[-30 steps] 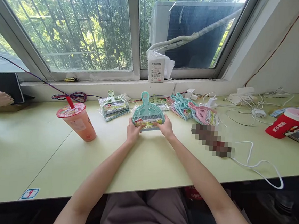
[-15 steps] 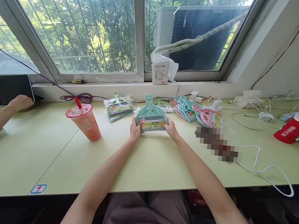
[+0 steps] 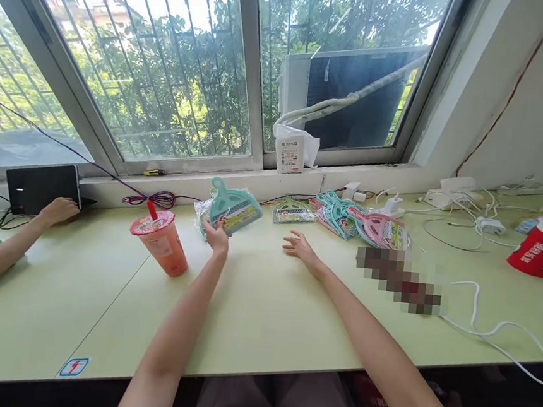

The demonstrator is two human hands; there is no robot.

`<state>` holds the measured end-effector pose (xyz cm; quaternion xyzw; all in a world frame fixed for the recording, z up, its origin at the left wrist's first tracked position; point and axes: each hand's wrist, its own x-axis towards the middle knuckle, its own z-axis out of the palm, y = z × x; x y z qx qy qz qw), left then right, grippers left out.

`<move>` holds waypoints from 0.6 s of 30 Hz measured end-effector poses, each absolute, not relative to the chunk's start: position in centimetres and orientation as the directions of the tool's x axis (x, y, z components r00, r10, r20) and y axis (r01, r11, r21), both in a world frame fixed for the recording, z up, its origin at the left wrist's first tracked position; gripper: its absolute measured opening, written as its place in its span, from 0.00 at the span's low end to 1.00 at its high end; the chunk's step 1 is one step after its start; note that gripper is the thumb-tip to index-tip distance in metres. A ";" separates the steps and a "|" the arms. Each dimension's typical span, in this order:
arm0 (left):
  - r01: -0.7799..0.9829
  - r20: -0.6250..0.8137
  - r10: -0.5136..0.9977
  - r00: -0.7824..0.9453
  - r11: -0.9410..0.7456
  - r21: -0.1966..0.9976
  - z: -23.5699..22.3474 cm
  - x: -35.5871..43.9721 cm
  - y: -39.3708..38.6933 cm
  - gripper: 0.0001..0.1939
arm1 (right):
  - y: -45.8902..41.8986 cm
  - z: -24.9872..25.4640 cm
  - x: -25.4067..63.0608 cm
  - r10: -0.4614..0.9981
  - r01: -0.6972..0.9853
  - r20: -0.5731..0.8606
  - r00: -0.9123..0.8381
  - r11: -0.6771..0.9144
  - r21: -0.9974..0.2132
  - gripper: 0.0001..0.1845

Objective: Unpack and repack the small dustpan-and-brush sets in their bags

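Observation:
My left hand (image 3: 217,237) grips the lower left corner of a teal mini dustpan (image 3: 236,203) with a small brush and a printed label. It is tilted over a pile of wrapped dustpans, which it mostly hides. My right hand (image 3: 302,247) is empty above the table, its fingers apart. Beyond that hand lies a green packaged dustpan (image 3: 293,212). Farther right are several teal dustpans (image 3: 340,211) and a pink dustpan (image 3: 378,225) in clear wrapping.
A drink cup (image 3: 162,244) with a red straw stands left of my left arm. Another person's hand (image 3: 62,210) touches a black tablet (image 3: 44,189). A red bucket-like cup (image 3: 538,247), white cables (image 3: 502,328) and a blurred-out item (image 3: 398,281) are on the right.
My left hand has carried the teal dustpan left, over the left pile, tilting it. My right hand has let go of it and opened. The view has tipped upward slightly.

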<state>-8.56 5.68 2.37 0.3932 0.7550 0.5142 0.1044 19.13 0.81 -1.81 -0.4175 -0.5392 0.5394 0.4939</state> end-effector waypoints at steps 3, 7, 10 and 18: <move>0.485 0.233 0.635 -0.736 0.256 0.836 4.1 -11.1 8.0 0.20 | 1.2 -2.3 18.8 0.971 -0.052 0.114 -0.209 0.106 -0.993 0.20; 0.488 0.216 0.604 -0.767 0.331 0.808 5.4 -13.0 10.0 0.19 | 1.4 -2.6 18.6 0.965 -0.035 0.127 -0.229 0.122 -0.992 0.15; 0.505 0.224 0.591 -0.775 0.366 0.782 5.4 -13.4 11.0 0.15 | 1.5 -2.7 18.6 0.960 -0.040 0.136 -0.244 0.130 -0.991 0.13; 0.634 0.327 0.594 -0.735 0.434 0.640 3.0 -14.4 12.7 0.11 | 1.4 -2.3 18.8 0.950 0.063 0.143 -0.276 0.167 -0.984 0.08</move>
